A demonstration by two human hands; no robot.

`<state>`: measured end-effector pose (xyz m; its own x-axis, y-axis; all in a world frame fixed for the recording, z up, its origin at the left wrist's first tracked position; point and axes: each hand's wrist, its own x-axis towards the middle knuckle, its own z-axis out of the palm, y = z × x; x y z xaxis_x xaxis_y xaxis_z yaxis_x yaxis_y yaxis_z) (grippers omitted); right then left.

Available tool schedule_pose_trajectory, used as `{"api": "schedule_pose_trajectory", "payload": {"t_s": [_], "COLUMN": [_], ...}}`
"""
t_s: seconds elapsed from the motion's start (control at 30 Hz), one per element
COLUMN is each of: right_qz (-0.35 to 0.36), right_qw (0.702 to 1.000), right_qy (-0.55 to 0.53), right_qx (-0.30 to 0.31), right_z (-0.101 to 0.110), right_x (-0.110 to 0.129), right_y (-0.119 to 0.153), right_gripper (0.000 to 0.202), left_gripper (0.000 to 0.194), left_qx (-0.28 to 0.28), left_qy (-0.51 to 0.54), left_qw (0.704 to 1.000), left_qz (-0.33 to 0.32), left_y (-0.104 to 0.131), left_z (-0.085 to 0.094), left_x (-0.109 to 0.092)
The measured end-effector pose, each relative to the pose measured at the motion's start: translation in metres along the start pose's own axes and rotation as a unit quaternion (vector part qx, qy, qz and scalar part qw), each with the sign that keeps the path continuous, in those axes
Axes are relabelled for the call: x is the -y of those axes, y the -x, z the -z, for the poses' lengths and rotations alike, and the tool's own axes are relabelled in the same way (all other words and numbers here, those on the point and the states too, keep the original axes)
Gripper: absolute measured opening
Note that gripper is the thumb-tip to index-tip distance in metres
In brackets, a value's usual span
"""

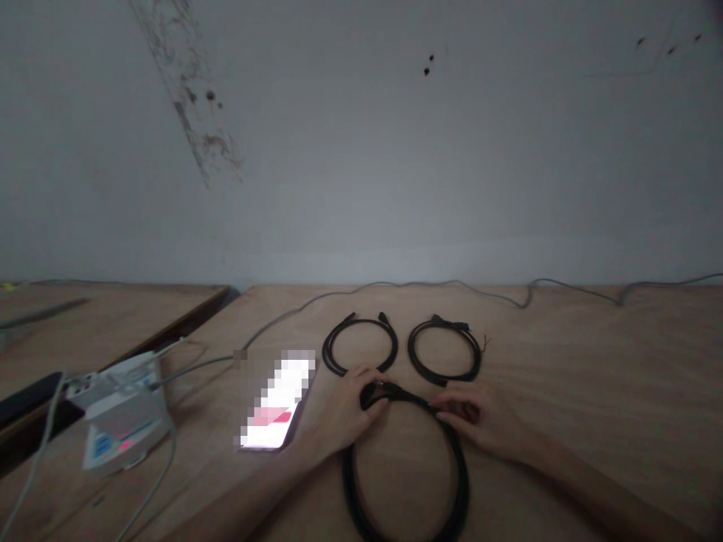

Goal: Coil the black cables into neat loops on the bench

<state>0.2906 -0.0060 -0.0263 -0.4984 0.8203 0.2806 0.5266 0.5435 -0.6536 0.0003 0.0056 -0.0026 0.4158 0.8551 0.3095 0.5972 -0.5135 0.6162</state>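
A large coil of black cable (462, 482) lies on the wooden table in front of me. My left hand (353, 406) is closed round its upper left side, where a dark plug end (389, 389) shows by the fingertips. On the upper right of the same coil, my right hand (483, 416) pinches the cable between thumb and fingers. Just beyond my left hand rests a smaller coiled black cable (394, 348), its two ends pointing to the wall. Another coiled black cable (414, 354) sits beyond my right hand, with plugs at its top and a thin twist tie at its right.
A phone (276, 403) with a lit, pixelated screen lies left of my left hand. Farther left are a white power strip (147, 369) and a white device (127, 433) with a red light. A grey cord (316, 298) runs along the back by the wall.
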Motion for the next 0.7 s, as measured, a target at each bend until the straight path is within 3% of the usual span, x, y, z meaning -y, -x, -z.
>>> {"api": "schedule_pose_trajectory", "payload": {"t_s": [0.7], "right_qz": [-0.043], "right_qw": [0.993], "right_qy": [0.043], "right_qx": [-0.1], "right_z": [-0.0082], "right_x": [0.0078], "right_y": [-0.002], "right_gripper": [0.028], "left_gripper": [0.029], "left_qx": [0.004], "left_qy": [-0.013], "left_qw": [1.0], "left_qz": [-0.011], "left_y": [-0.0007], "left_z": [0.0015], "left_x": [-0.0029]}}
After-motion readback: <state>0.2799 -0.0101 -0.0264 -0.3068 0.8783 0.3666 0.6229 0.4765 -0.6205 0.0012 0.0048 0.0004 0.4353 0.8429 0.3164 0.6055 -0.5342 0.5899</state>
